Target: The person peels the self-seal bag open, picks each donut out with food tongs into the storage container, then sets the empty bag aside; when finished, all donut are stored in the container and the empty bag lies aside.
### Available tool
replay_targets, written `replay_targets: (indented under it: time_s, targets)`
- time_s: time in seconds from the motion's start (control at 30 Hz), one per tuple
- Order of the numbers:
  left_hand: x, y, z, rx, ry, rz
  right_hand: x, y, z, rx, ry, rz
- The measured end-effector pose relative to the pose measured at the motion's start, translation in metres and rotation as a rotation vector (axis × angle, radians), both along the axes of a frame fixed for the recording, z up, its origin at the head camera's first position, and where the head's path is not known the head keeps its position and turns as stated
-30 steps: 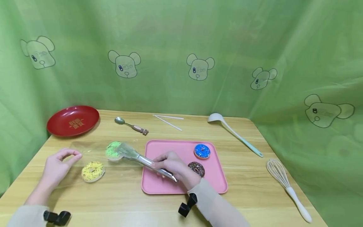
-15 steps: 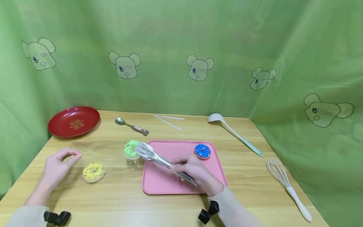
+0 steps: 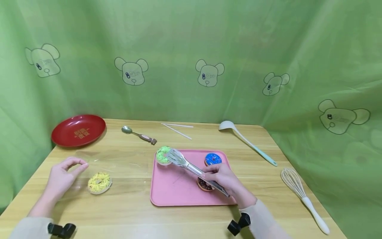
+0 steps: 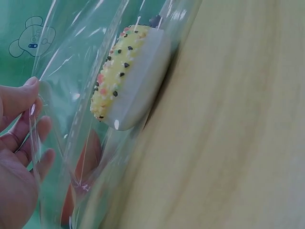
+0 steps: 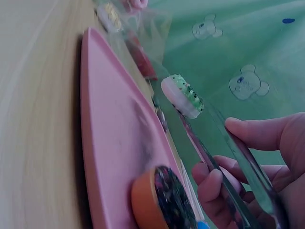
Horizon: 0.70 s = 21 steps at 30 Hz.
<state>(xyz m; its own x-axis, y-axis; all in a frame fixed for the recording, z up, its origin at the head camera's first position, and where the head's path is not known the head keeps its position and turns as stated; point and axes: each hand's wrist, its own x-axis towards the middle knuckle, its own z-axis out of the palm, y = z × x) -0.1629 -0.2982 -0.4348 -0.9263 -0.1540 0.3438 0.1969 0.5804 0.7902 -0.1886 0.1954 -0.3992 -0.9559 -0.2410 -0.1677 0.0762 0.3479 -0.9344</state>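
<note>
My left hand (image 3: 61,176) pinches the open edge of a clear plastic bag (image 4: 62,119) on the left. A yellow sprinkled donut (image 3: 98,184) sits inside it, and the wrist view shows its pale base (image 4: 143,81). My right hand (image 3: 222,179) grips metal tongs (image 3: 195,171) by the handles. Their tips hold a green sprinkled donut (image 3: 162,155), raised over the back left corner of the pink tray (image 3: 174,194). On that tray lie a blue donut (image 3: 213,159) and a chocolate donut (image 3: 204,186), the latter partly hidden behind the tongs and hand.
A red plate (image 3: 64,134) stands at the back left. Along the back lie a spoon (image 3: 139,135), two white sticks (image 3: 179,131) and a ladle (image 3: 243,137) with a mint handle. A white whisk (image 3: 302,196) lies by the right edge. A green curtain (image 3: 170,36) surrounds the table.
The tongs have drawn the green donut rightward out of the bag and over the tray. My left hand has stayed in place on the bag.
</note>
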Motion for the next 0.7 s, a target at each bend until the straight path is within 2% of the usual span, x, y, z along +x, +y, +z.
replay_targets:
  time_s: [0.13,0.27,0.43,0.7]
  targets:
    - [0.0,0.0,-0.001,0.001,0.001,0.008,-0.002,0.006,0.001,0.104,0.024,-0.051]
    - [0.0,-0.001,0.001,0.0,0.004,0.012,-0.005,0.01,0.001,0.172,0.015,-0.074]
    - [0.0,0.0,0.002,-0.005,-0.005,-0.001,-0.01,0.012,0.002,0.274,0.059,-0.091]
    - [0.001,0.0,0.003,-0.014,-0.004,0.001,-0.013,0.02,0.006,0.354,0.091,-0.093]
